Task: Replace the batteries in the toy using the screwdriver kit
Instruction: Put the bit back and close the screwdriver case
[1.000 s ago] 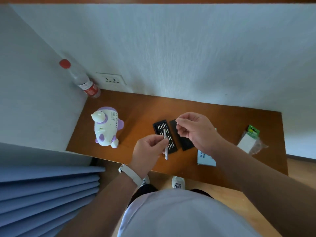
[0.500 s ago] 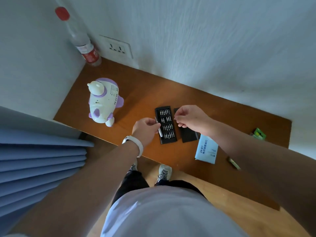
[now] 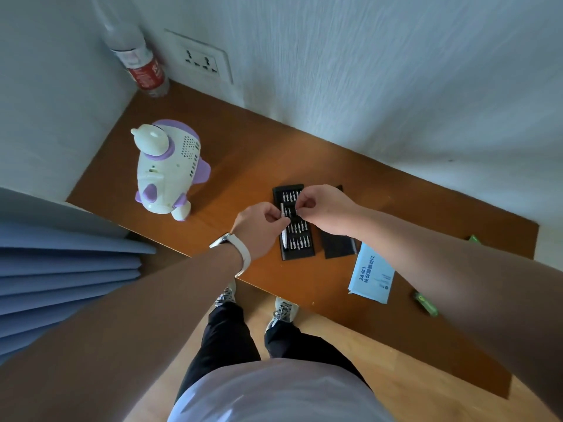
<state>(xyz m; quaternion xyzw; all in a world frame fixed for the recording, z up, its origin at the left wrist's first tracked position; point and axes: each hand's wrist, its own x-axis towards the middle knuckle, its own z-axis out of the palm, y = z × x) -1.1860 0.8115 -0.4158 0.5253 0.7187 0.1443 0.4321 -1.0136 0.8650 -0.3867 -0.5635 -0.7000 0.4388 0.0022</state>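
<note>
A white and purple toy stands upright on the wooden table, left of my hands. The open black bit tray of the screwdriver kit lies in the middle, with its black lid beside it on the right. My left hand grips the slim silver screwdriver handle above the tray. My right hand pinches a small bit at the handle's upper end; the bit is barely visible between the fingertips.
A plastic bottle with a red label stands in the back left corner by a wall socket. A light blue kit box lies right of the lid. Green batteries lie near the front right edge. A blue curtain hangs at left.
The view has tilted down and moved closer. My two hands have come together over the bit tray, the right fingertips now meeting the tip of the handle held by the left hand.
</note>
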